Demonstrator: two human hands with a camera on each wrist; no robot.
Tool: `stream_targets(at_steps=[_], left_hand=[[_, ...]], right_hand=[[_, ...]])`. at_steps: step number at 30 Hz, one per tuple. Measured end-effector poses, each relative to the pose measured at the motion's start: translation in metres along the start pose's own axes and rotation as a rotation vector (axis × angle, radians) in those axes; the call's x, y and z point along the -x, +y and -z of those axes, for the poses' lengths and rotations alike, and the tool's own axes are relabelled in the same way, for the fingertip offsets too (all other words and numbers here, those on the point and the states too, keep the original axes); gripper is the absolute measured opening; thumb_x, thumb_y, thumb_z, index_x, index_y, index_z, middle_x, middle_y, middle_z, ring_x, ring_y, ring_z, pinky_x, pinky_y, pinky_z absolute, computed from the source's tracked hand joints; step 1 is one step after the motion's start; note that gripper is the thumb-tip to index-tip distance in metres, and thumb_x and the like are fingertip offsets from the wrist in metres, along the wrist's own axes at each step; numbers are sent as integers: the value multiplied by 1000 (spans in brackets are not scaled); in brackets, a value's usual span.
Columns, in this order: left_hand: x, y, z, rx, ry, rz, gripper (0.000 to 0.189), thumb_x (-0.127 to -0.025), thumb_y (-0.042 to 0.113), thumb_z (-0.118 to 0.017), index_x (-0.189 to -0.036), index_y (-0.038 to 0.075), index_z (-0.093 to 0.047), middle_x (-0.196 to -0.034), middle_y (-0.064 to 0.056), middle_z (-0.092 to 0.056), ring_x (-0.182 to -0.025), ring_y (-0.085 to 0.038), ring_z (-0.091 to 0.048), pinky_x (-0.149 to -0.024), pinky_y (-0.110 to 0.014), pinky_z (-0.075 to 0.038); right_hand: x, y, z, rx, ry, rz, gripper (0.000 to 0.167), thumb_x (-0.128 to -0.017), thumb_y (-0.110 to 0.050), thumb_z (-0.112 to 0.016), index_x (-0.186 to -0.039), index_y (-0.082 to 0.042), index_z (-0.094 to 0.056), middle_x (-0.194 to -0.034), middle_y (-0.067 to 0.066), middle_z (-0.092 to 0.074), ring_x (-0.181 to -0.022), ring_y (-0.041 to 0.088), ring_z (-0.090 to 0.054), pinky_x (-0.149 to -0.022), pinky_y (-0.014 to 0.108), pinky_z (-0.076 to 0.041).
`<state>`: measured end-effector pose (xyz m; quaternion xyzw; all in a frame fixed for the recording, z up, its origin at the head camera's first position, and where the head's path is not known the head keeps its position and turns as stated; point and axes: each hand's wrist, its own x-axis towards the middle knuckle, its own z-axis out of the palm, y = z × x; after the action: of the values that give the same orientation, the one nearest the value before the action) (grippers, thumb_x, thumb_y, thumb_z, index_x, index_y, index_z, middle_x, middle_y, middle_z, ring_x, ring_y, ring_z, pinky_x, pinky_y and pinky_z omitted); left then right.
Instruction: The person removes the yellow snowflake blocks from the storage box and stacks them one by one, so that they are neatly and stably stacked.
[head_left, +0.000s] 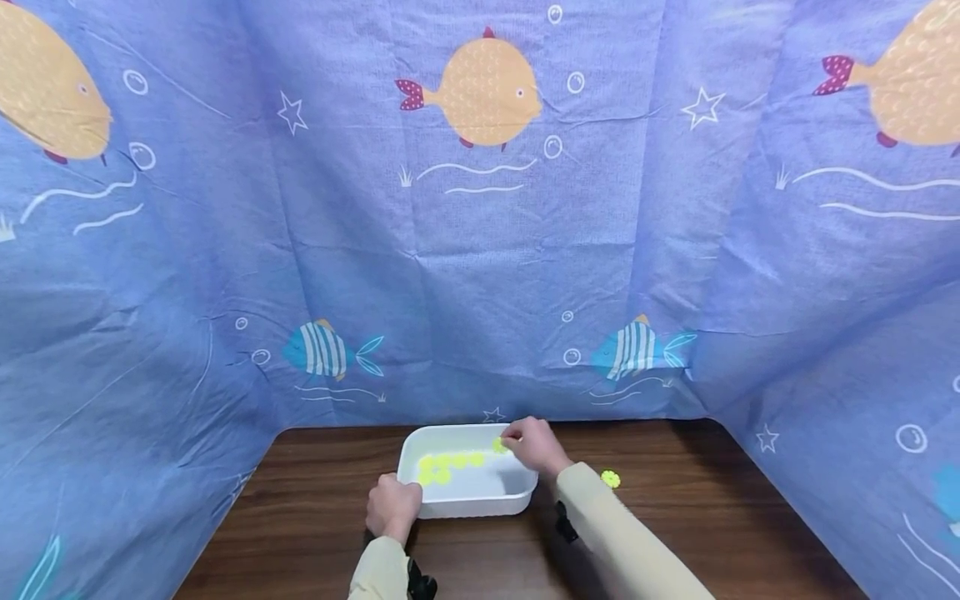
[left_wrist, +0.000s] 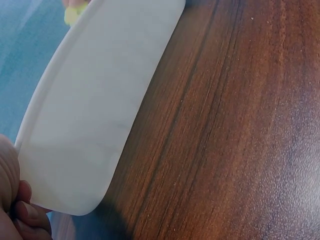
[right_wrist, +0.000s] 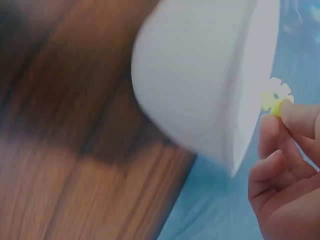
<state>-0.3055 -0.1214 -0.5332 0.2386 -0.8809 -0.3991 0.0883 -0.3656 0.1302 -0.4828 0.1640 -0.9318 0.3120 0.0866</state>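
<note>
A white rectangular tray stands on the dark wooden table. My left hand grips its near left corner, thumb and curled fingers at the rim in the left wrist view. Over the tray's far right part, my right hand pinches a yellow notched disc between thumb and index finger. The right wrist view shows that disc at the rim, with notches round its edge and a small hole in the middle. Inside the tray, several similar yellow discs lie in rows toward the left side.
One more yellow notched disc lies on the table to the right of the tray, beside my right sleeve. Blue cloth with printed fish hangs behind the table and along both sides.
</note>
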Motion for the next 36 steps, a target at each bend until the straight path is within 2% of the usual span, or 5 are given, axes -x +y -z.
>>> stream_targets(at_steps=[8, 14, 19, 28, 36], left_hand=[[1, -1, 0, 1, 2, 10, 25, -77, 13, -58, -93, -3, -69, -85, -24, -68, -74, -36, -63, -62, -50, -48], [0, -1, 0, 1, 0, 10, 26, -78, 13, -58, -95, -4, -70, -86, -25, -69, -74, -36, -63, -62, -49, -48], [0, 0, 1, 1, -3, 8, 27, -78, 13, -58, -95, -4, -70, -86, -25, -69, -74, -37, -63, -61, -49, -48], [0, 0, 1, 9, -3, 6, 25, -78, 13, -57, -92, -4, -69, -85, -24, -69, -73, -36, -63, -60, -48, -47], [0, -1, 1, 21, -6, -3, 25, -79, 13, -58, -93, -5, -69, -85, -24, -69, -72, -35, -62, -61, -48, -48]], right_hand=[[11, 50, 46, -43, 87, -124, 5, -87, -8, -73, -91, -8, -77, -77, 1, -72, -68, 10, -61, -67, 30, -51], [31, 85, 78, -67, 13, -248, 9, -92, -10, -70, -96, -6, -76, -90, 8, -74, -79, 16, -64, -72, 36, -53], [43, 109, 97, -37, -27, -290, 9, -91, -12, -69, -95, -6, -76, -94, 8, -74, -88, 22, -65, -77, 40, -53], [66, 140, 102, -109, -53, -382, 8, -87, -7, -71, -89, -1, -75, -79, 6, -71, -68, 16, -63, -62, 31, -51], [72, 143, 95, -107, -71, -392, 6, -87, -3, -70, -89, 1, -75, -81, 7, -72, -66, 16, -65, -65, 35, -56]])
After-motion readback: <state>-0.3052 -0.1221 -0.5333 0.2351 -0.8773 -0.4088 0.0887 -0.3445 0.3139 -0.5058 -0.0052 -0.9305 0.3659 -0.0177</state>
